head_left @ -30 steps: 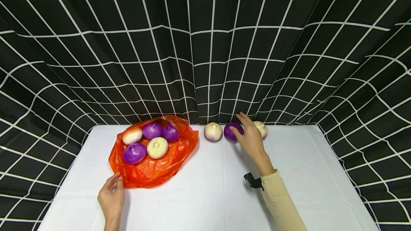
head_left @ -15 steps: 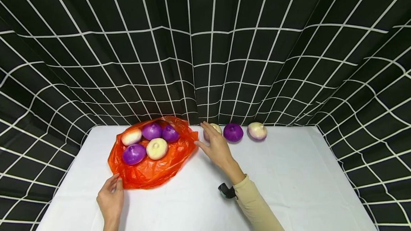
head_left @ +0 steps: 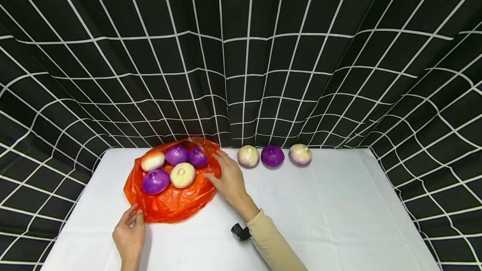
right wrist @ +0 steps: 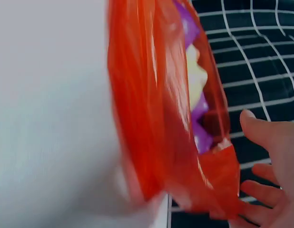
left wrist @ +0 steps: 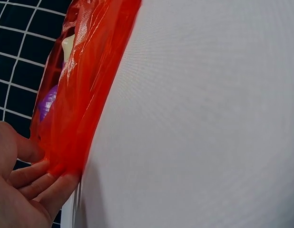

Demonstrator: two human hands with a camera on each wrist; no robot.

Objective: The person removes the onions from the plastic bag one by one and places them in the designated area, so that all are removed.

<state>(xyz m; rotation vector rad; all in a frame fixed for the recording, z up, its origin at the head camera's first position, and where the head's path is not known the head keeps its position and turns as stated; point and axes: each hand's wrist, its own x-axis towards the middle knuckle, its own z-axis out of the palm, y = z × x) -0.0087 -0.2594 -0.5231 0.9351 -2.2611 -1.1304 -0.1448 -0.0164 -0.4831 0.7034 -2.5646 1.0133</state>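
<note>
A red plastic bag [head_left: 169, 209] lies spread at the table's left, its mouth wide. In it sit several onions, among them a purple onion [head_left: 155, 182] and a pale onion [head_left: 182, 175]. My left hand [head_left: 129, 234] pinches the bag's near left edge between thumb and fingers, as the left wrist view also shows. At the bag's right edge is my right hand [head_left: 229, 179], thumb and fingers spread apart with nothing between them. In the right wrist view its lower fingers [right wrist: 261, 194] come right up to the bag's edge.
Right of the bag, along the table's back edge, stand a pale onion [head_left: 248, 156], a purple onion [head_left: 273, 156] and another pale onion [head_left: 300, 154]. A black gridded curtain [head_left: 241, 53] rises behind and beside the white table [head_left: 320, 221].
My right hand has swept left from above the purple onion, past the pale one, to the bag's right edge. The three onions stay in place. My left hand keeps its hold on the bag.
</note>
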